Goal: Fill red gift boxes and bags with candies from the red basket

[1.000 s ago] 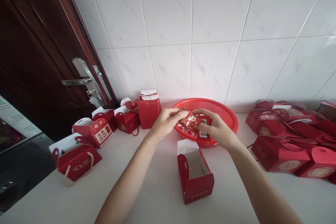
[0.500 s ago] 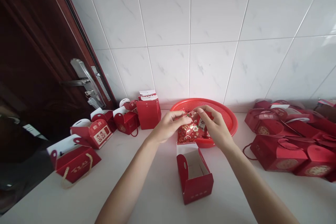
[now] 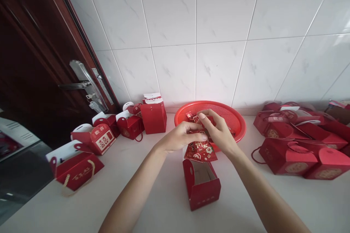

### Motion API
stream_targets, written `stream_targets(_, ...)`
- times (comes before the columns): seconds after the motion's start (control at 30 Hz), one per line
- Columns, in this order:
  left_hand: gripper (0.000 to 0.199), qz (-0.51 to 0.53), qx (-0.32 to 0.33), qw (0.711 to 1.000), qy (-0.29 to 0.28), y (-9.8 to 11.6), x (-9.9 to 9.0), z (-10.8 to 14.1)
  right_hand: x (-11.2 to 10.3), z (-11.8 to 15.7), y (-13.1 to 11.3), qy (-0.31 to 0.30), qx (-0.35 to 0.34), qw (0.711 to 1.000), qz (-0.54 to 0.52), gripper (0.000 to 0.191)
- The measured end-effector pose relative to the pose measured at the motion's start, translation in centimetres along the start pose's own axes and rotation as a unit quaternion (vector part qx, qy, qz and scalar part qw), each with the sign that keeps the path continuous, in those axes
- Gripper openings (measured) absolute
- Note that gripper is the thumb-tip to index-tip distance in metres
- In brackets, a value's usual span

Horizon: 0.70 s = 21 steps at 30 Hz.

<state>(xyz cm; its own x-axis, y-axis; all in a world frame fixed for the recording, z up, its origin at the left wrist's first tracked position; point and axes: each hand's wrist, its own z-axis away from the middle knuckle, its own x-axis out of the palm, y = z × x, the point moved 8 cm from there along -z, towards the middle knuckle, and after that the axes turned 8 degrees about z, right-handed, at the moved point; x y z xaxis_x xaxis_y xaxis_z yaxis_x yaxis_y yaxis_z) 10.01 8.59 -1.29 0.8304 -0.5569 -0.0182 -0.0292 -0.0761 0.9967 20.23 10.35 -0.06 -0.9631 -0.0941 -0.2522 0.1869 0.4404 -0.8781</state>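
My left hand [image 3: 180,138] is closed, its thumb and fingers pinching a shiny red packet [image 3: 201,151] printed with gold and white flowers. The packet hangs over the back flap of an open red gift box [image 3: 205,193], whose visible inside is bare cardboard. Close on the right, my right hand [image 3: 218,129] has its thumb and fingers curled together above the near side of a red plastic basket [image 3: 237,122]. What those fingers grip, if anything, is hidden. Small red wrapped pieces [image 3: 191,116] lie in the basket, partly covered by my hands.
Open red boxes line the left side, among them one with a rope handle [image 3: 79,174] and a tall one [image 3: 153,118]. Many red boxes [image 3: 288,156] are crowded at the right. Behind the white table rises a tiled wall [image 3: 175,72]; a dark door [image 3: 35,43] stands left.
The packet has come toward me, from the basket's front edge to over the box's back flap, with my left hand lowered along with it. My right hand has shifted only slightly.
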Motion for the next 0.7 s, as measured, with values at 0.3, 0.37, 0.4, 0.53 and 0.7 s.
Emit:
stream_targets(0.3,0.024,-0.01,0.035,0.993,0.109,2.1,-3.8,1.4,-0.6,-0.7,2.0,-0.047,0.138,0.945,-0.294,0.033)
stream_targets(0.37,0.025,-0.012,0.037,0.992,0.122,2.4,-4.4,1.8,-0.3,-0.8,2.0,-0.071,0.142,0.94,-0.302,0.036)
stream_targets(0.4,0.026,-0.014,0.04,0.991,0.128,2.6,-4.7,2.0,-0.2,-0.8,2.0,-0.078,0.143,0.941,-0.296,0.037)
stream_targets(0.53,0.026,-0.017,0.062,0.988,0.142,3.5,-5.2,2.6,0.0,-0.4,1.7,-0.085,0.134,0.953,-0.259,0.038)
stream_targets(0.7,0.023,-0.009,0.085,0.985,0.152,4.3,-5.6,3.1,0.1,0.1,0.4,-0.121,0.085,0.969,-0.2,0.031)
